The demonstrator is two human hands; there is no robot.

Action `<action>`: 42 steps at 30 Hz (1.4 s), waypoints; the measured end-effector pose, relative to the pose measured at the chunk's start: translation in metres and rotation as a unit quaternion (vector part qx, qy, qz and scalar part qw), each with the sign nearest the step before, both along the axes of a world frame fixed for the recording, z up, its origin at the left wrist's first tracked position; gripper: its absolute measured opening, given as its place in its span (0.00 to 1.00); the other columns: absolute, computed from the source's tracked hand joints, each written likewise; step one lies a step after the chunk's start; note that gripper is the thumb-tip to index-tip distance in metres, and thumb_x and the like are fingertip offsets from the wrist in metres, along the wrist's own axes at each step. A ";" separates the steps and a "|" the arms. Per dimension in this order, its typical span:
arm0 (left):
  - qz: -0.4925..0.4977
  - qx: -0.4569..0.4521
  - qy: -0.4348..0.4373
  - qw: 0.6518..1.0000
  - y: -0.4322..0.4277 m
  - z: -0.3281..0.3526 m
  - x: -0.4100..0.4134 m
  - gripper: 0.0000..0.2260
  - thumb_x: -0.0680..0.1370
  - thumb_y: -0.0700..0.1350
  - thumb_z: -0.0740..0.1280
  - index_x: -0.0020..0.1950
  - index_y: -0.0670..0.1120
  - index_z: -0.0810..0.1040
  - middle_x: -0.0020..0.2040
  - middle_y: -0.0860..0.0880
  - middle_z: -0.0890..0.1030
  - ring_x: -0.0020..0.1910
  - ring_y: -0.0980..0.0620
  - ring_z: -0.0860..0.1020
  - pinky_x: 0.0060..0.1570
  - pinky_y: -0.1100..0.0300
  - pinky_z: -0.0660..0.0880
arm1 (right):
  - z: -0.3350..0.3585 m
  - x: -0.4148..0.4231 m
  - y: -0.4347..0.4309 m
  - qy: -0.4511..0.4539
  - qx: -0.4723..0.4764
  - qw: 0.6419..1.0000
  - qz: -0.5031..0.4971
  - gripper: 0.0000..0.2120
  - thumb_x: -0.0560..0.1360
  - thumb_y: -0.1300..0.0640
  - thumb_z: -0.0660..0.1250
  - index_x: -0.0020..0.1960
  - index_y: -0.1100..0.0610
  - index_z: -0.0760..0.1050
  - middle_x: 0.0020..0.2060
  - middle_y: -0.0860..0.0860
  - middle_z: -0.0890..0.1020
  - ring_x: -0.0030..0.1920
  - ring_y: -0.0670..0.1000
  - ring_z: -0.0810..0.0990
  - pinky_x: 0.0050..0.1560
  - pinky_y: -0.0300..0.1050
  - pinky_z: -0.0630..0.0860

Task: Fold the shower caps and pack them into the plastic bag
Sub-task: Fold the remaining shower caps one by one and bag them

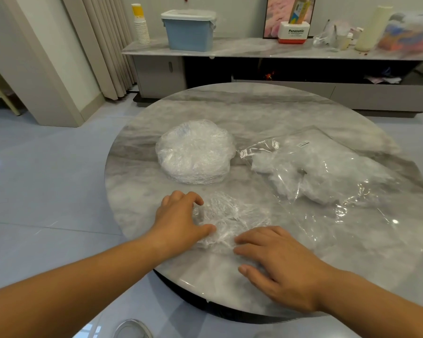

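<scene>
A round grey-veined marble table (254,106) fills the middle, standing on a pale grey glossy tiled floor (47,191) that catches soft reflections of light. At 12 o'clock a long low cabinet with a grey marble top (242,48) runs along the white wall (242,11), its grey door and drawer fronts flanking a dark open recess (205,71). On it stand a stack of paper cups (141,28) at 11 o'clock, a light blue lidded plastic box (189,32), a white and red Panasonic box (294,32), a framed pink picture (276,11) and, toward 1 o'clock, a cream cylinder (374,28). Beige pleated curtains (100,45) hang at 10 o'clock beside a white pillar (34,57).
</scene>
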State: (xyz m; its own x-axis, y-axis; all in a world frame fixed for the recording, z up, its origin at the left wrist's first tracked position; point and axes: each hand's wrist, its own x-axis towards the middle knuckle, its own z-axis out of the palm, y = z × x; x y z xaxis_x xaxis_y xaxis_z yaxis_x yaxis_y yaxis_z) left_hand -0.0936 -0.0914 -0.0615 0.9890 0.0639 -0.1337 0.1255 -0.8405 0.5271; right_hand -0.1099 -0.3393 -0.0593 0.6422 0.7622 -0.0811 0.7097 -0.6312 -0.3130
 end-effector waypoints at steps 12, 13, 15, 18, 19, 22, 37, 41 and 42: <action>0.034 0.015 0.059 0.998 -0.004 -0.004 0.010 0.36 0.66 0.66 0.76 0.69 0.59 0.66 0.65 0.54 0.63 0.68 0.51 0.62 0.59 0.60 0.57 | 0.021 0.073 0.033 0.188 0.079 0.961 -0.185 0.20 0.84 0.45 0.57 0.55 0.57 0.83 0.73 0.48 0.70 0.76 0.47 0.59 0.73 0.44 0.57; 0.034 0.013 0.059 0.998 -0.003 -0.005 0.011 0.36 0.66 0.65 0.76 0.69 0.59 0.66 0.65 0.54 0.63 0.67 0.52 0.62 0.59 0.60 0.57 | 0.020 0.075 0.034 0.197 0.087 0.960 -0.179 0.21 0.84 0.46 0.57 0.54 0.58 0.84 0.70 0.48 0.73 0.74 0.48 0.63 0.72 0.42 0.60; 0.035 0.009 0.059 0.998 -0.002 -0.006 0.011 0.35 0.66 0.65 0.76 0.69 0.59 0.66 0.63 0.55 0.62 0.67 0.52 0.63 0.59 0.60 0.57 | 0.019 0.074 0.035 0.208 0.115 0.955 -0.179 0.20 0.85 0.48 0.57 0.52 0.57 0.84 0.61 0.46 0.78 0.65 0.47 0.74 0.68 0.42 0.68; 0.040 0.002 0.060 0.997 -0.002 -0.007 0.012 0.35 0.66 0.65 0.76 0.68 0.60 0.66 0.61 0.56 0.61 0.66 0.53 0.63 0.59 0.61 0.57 | 0.023 0.069 0.037 0.203 0.165 0.950 -0.173 0.19 0.84 0.44 0.58 0.50 0.51 0.85 0.54 0.41 0.79 0.57 0.42 0.78 0.65 0.47 0.72; 0.041 0.000 0.059 0.997 -0.002 -0.006 0.012 0.35 0.66 0.65 0.76 0.68 0.60 0.66 0.61 0.56 0.62 0.66 0.53 0.63 0.58 0.61 0.57 | 0.025 0.066 0.037 0.189 0.175 0.952 -0.164 0.19 0.81 0.42 0.57 0.50 0.50 0.84 0.53 0.40 0.79 0.56 0.41 0.78 0.63 0.46 0.73; 0.044 -0.004 0.060 0.997 -0.002 -0.007 0.013 0.35 0.66 0.65 0.76 0.68 0.60 0.66 0.63 0.55 0.63 0.66 0.52 0.63 0.58 0.60 0.58 | 0.030 0.054 0.038 0.142 0.188 0.965 -0.113 0.22 0.78 0.39 0.56 0.52 0.51 0.84 0.52 0.41 0.79 0.54 0.42 0.78 0.58 0.42 0.74; -0.113 -0.050 0.193 0.973 0.033 0.023 0.001 0.33 0.65 0.58 0.81 0.66 0.58 0.73 0.59 0.56 0.71 0.56 0.59 0.74 0.60 0.64 0.72 | -0.008 -0.002 0.014 -0.175 0.010 0.975 0.137 0.15 0.80 0.45 0.61 0.59 0.53 0.79 0.65 0.49 0.75 0.58 0.51 0.76 0.67 0.45 0.68; -0.141 -0.044 0.245 0.958 0.029 0.035 0.000 0.38 0.62 0.68 0.78 0.68 0.58 0.71 0.62 0.58 0.74 0.59 0.58 0.74 0.65 0.60 0.72 | -0.016 -0.012 0.017 -0.190 -0.018 0.970 0.147 0.18 0.80 0.45 0.59 0.63 0.54 0.78 0.65 0.49 0.75 0.60 0.52 0.75 0.66 0.47 0.72; -0.140 -0.038 0.248 0.958 0.026 0.038 0.000 0.39 0.61 0.71 0.76 0.67 0.58 0.72 0.61 0.57 0.75 0.59 0.58 0.75 0.65 0.59 0.72 | -0.017 -0.014 0.018 -0.189 -0.022 0.971 0.144 0.19 0.80 0.44 0.60 0.64 0.54 0.77 0.64 0.49 0.75 0.61 0.53 0.76 0.65 0.47 0.73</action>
